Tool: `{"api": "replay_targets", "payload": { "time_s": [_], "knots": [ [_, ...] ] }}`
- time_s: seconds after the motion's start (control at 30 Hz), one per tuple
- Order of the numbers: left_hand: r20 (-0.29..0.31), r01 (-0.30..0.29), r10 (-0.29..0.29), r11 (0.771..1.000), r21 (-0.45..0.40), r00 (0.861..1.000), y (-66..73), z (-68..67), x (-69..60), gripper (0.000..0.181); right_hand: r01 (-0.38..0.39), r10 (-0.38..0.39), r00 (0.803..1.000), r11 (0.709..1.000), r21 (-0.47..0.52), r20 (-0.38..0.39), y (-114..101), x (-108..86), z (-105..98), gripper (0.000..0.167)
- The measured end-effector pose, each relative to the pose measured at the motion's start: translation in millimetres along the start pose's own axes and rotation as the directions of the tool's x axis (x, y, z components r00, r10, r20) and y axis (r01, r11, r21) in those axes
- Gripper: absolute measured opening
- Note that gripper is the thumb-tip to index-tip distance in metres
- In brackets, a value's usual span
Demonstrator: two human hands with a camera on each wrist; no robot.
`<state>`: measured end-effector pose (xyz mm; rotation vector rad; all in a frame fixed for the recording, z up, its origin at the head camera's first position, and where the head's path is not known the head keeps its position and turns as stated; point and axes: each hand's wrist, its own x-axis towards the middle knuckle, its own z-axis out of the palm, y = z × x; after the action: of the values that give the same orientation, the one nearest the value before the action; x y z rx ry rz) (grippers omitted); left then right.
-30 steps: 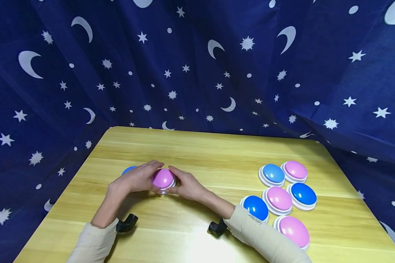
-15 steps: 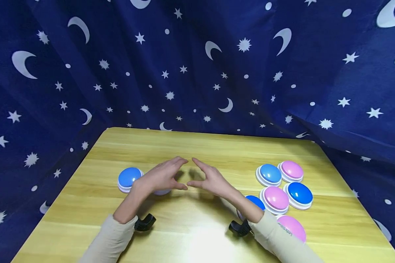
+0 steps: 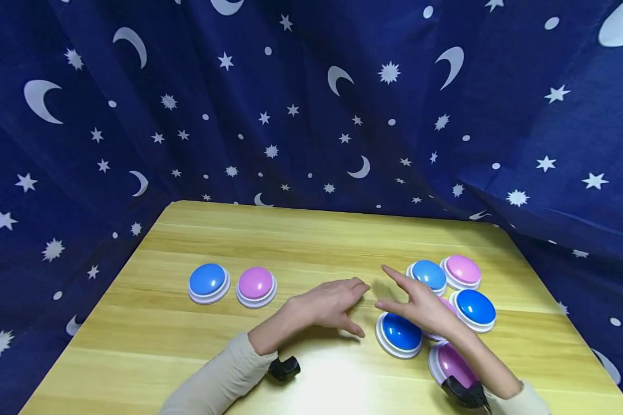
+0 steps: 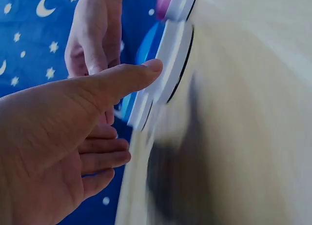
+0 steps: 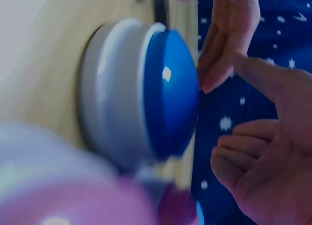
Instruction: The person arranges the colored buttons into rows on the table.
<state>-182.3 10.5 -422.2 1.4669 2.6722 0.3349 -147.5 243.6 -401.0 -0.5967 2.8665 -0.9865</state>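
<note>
My left hand [image 3: 328, 304] hovers over the middle of the table with thumb and fingers spread, holding nothing. To its right my right hand [image 3: 426, 308] reaches above the cluster of push buttons, fingers extended and also holding nothing. Nearest to both hands is a dark blue button [image 3: 402, 332] on a white base, seen from the side in the right wrist view as a blue dome [image 5: 171, 95]. The right hand and forearm partly cover a lighter blue button [image 3: 428, 273], a pink one [image 3: 449, 304] and a front pink one [image 3: 454, 364].
On the left of the wooden table [image 3: 301, 242] stand a blue button [image 3: 207, 280] and a pink button [image 3: 255, 284], side by side. Another pink button [image 3: 464, 270] and blue button [image 3: 476, 307] stand at the cluster's right. A starry curtain [image 3: 301, 115] hangs behind.
Both hands have let go of the pink button on the left, which stays beside the blue one. They have moved right, the right hand now over the cluster.
</note>
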Motion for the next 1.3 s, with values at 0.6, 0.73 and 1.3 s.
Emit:
{"api": "replay_targets", "payload": {
  "time_s": [0.6, 0.73, 1.3],
  "knots": [
    [0.0, -0.05, 0.05, 0.998, 0.037, 0.999, 36.9, 19.8, 34.7, 0.092, 0.075, -0.066, 0.996, 0.985, -0.157, 0.062, 18.8, -55.4, -17.6, 0.088],
    [0.006, -0.039, 0.039, 0.999, 0.033, 0.999, 38.6, 20.8, 35.2, 0.091, 0.144, -0.135, 0.989, 0.966, -0.216, 0.055, 17.8, -56.3, -14.6, 0.087],
    [0.04, -0.028, 0.027, 0.999, 0.016, 0.999, 37.6, 26.9, 37.4, 0.079, 0.191, -0.142, 0.976, 0.925, -0.33, 0.168, 13.0, -53.3, -12.1, 0.077]
  ]
}}
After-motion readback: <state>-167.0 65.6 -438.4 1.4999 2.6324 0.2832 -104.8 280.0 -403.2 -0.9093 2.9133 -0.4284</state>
